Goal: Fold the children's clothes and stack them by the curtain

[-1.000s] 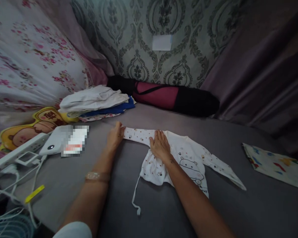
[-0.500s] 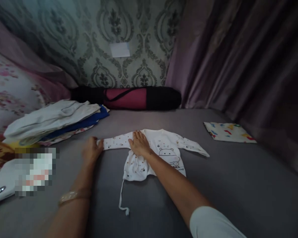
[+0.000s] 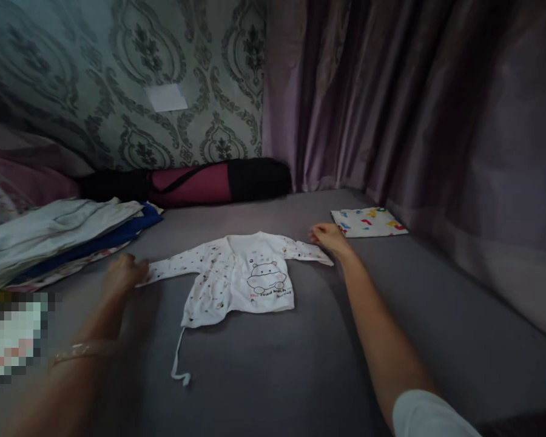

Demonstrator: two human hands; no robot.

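Note:
A small white baby top (image 3: 259, 285) lies spread on the grey sheet, its sleeves out to both sides. It has a cartoon animal on the front, small printed figures on the sleeves and one side, and a tie string (image 3: 177, 358) trailing from the lower left corner. My left hand (image 3: 122, 273) is at the cuff of the left sleeve; motion blur hides whether its fingers grip the cloth. My right hand (image 3: 330, 237) hovers by the right sleeve (image 3: 307, 250), fingers loosely curled and slightly apart, with nothing visible in them.
A folded patterned cloth (image 3: 368, 223) lies beyond my right hand. At the left is a pile of clothes (image 3: 59, 233). Along the wall rests a long black and dark pink bag (image 3: 195, 184). Purple curtains (image 3: 391, 109) hang at the right.
My right hand has lifted off the top's chest and moved right to the other sleeve. The top's left front panel now lies flatter. The view has turned to the right.

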